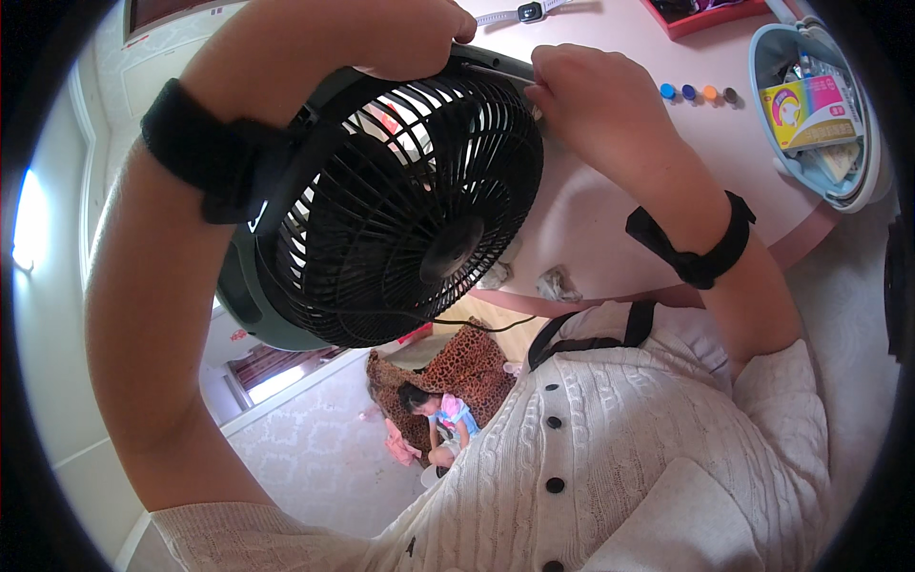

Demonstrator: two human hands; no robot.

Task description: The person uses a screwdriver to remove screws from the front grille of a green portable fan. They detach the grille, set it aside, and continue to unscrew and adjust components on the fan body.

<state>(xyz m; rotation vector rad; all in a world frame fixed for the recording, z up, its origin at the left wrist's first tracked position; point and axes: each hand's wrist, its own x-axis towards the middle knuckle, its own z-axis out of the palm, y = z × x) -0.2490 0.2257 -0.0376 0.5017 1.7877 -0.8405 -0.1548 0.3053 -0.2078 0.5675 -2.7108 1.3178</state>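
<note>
My left hand (410, 38) is closed on the top edge of a black fan (453, 243), tilted with its round slatted grille toward me and a dark green-grey housing (262, 310) behind. My right hand (591, 114) is closed at the rim's upper right, fingertips on a thin silvery rod (505, 76); its far end is hard to make out. A dark cord (486, 328) hangs below the fan. Two small greyish crumpled items (555, 284) lie beyond it.
Pink table (620, 24) holds a red tray (681, 21), white watch (529, 12), several coloured caps (689, 92) and a pale-blue basket (767, 52) of packages. Below, another person (453, 417) sits by a leopard-print cover (481, 353).
</note>
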